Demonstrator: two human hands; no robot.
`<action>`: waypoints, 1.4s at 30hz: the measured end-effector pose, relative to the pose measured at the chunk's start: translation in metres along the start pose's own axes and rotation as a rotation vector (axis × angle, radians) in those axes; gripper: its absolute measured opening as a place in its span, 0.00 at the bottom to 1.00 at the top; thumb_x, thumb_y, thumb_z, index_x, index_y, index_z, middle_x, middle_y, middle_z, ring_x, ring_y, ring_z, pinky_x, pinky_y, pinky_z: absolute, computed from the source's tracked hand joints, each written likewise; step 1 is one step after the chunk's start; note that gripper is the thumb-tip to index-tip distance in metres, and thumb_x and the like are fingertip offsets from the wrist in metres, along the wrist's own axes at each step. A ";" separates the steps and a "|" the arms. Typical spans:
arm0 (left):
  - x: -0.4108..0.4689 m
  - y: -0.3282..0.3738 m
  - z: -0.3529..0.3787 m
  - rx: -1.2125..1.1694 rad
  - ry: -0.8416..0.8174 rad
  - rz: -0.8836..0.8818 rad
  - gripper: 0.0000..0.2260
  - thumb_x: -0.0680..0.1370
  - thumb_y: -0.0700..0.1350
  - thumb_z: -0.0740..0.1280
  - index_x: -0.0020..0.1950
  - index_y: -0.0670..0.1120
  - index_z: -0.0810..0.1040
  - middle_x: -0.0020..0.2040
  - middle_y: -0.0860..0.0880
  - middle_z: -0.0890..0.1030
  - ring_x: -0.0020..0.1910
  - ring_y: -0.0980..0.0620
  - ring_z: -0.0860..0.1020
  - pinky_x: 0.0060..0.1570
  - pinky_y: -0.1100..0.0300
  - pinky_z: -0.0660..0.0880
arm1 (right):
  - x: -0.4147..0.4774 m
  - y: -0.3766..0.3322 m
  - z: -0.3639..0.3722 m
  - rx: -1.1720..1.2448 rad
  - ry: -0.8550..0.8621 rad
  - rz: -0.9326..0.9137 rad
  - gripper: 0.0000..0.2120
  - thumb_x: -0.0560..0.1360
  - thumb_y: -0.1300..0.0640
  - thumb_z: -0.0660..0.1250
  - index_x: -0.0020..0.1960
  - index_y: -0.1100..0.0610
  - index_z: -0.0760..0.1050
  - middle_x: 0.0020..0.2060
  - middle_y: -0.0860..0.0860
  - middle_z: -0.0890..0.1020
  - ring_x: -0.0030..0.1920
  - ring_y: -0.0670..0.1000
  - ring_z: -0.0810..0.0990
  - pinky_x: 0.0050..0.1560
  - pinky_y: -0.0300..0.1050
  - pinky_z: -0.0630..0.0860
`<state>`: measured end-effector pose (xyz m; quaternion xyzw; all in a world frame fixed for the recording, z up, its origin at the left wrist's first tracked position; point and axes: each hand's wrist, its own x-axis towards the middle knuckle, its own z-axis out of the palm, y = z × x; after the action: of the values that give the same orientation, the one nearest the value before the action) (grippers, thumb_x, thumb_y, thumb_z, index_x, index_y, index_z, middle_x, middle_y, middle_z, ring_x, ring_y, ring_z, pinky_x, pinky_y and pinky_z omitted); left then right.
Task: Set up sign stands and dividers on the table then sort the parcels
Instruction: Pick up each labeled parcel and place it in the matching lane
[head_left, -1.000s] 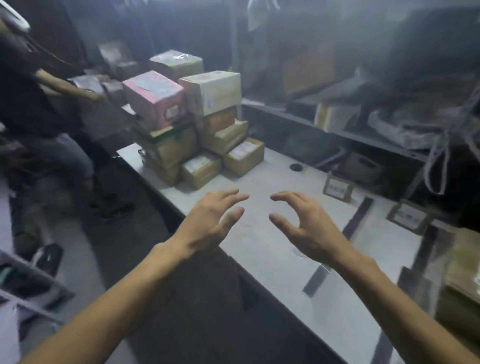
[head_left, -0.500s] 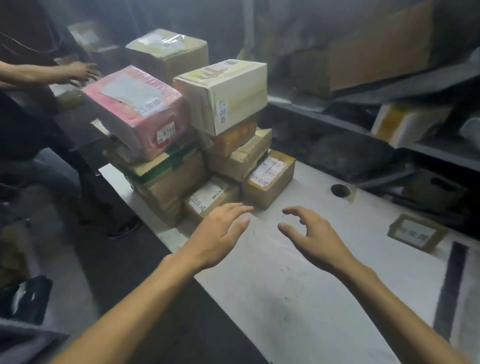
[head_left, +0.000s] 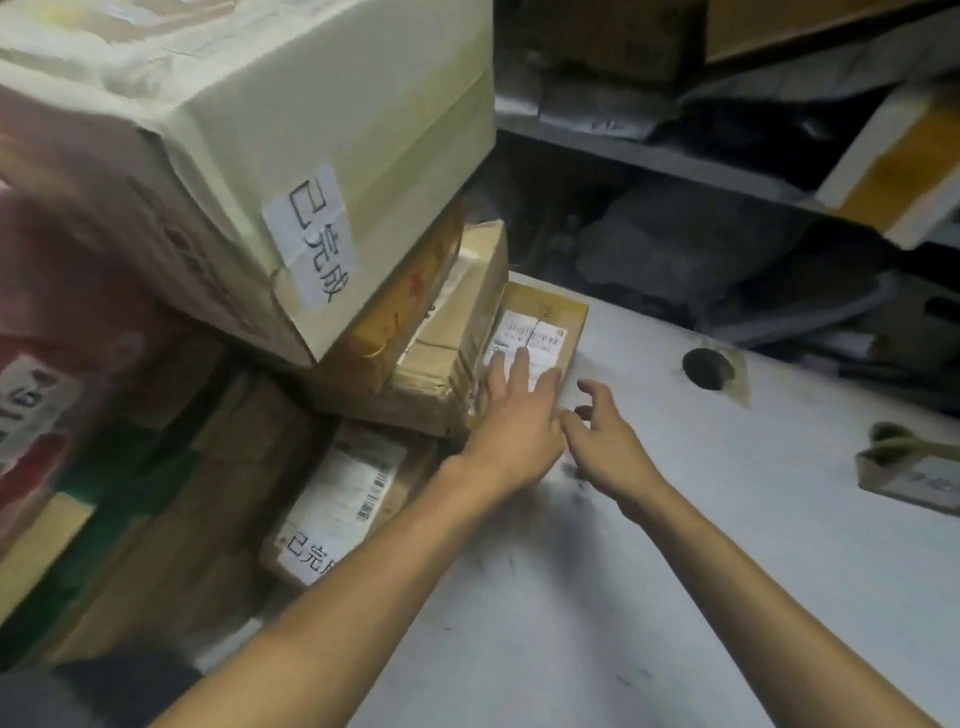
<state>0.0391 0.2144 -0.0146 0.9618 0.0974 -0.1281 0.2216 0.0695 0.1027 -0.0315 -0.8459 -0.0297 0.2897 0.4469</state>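
Main worry here: that stack looks sketchy. The big cream box (head_left: 311, 104) on top overhangs the boxes under it, and the small brown parcel (head_left: 550, 306) I'm after lies flat on the table (head_left: 675, 571), snug against the taped brown box (head_left: 457, 332) at the stack's foot. If it drags on that neighbour as it slides out, I think the pile could shift or the cream box tip my way. I can't tell if it's wedged.

My left hand (head_left: 511, 421) lies flat on the parcel, fingers straight over its shipping label (head_left: 535, 335), not gripping. My right hand (head_left: 610, 441) sits just beside the near corner, fingers loosely curled and holding nothing. One flat palm alone might skid on the label.

Readable stuff: a handwritten sticker (head_left: 311, 239) on the cream box says 已完成. The lower parcel (head_left: 343, 483) shows 已完 before my arm cuts it off, plus a barcode. The shipping label's print and the sign stand (head_left: 914, 467) at right are too blurry.
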 end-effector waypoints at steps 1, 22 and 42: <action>0.007 -0.001 0.001 0.040 0.003 -0.004 0.24 0.82 0.44 0.55 0.78 0.49 0.55 0.80 0.41 0.44 0.78 0.38 0.39 0.76 0.42 0.43 | 0.008 0.000 0.004 0.040 0.003 0.024 0.25 0.83 0.49 0.57 0.77 0.50 0.55 0.72 0.57 0.71 0.67 0.59 0.74 0.67 0.58 0.72; 0.004 0.065 0.024 -0.450 0.035 -0.027 0.30 0.78 0.41 0.65 0.77 0.54 0.57 0.71 0.47 0.69 0.66 0.46 0.72 0.62 0.53 0.72 | -0.036 0.063 -0.080 0.359 0.146 0.197 0.20 0.80 0.63 0.61 0.70 0.49 0.65 0.58 0.54 0.82 0.48 0.49 0.84 0.38 0.40 0.79; -0.072 0.262 0.142 -0.788 -0.342 0.114 0.25 0.80 0.37 0.64 0.75 0.49 0.63 0.69 0.47 0.73 0.62 0.47 0.77 0.46 0.57 0.81 | -0.206 0.203 -0.221 0.138 0.470 0.398 0.19 0.80 0.60 0.59 0.69 0.49 0.64 0.58 0.51 0.81 0.51 0.54 0.83 0.52 0.54 0.81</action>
<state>0.0064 -0.0902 -0.0118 0.7723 0.0476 -0.2264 0.5917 -0.0300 -0.2461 0.0025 -0.8465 0.2602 0.1696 0.4324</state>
